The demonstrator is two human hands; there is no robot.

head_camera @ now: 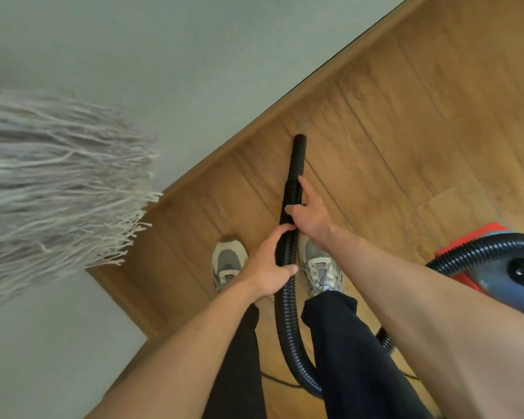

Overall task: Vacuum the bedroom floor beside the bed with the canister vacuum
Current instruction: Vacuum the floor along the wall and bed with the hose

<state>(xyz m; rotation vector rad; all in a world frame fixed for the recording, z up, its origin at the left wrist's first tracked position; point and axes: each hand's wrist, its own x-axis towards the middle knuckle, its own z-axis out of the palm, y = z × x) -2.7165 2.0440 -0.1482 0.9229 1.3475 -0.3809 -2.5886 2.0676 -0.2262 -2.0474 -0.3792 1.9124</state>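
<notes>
A black ribbed vacuum hose [286, 322] runs up between my feet and ends in a smooth black nozzle [297, 155] that points at the wooden floor [406, 131] near the baseboard. My left hand [270, 267] grips the ribbed hose from the left. Just above it, my right hand [307, 213] holds the hose where the ribbing meets the nozzle. The red and grey canister vacuum [496, 267] stands on the floor at the right, with the hose looping into its top.
A pale wall [164, 55] with a wooden baseboard [254, 128] runs diagonally across the view and turns a corner at lower left. A blurred grey string mop head [52, 182] hangs at the left. My grey shoes [227, 261] stand on the planks.
</notes>
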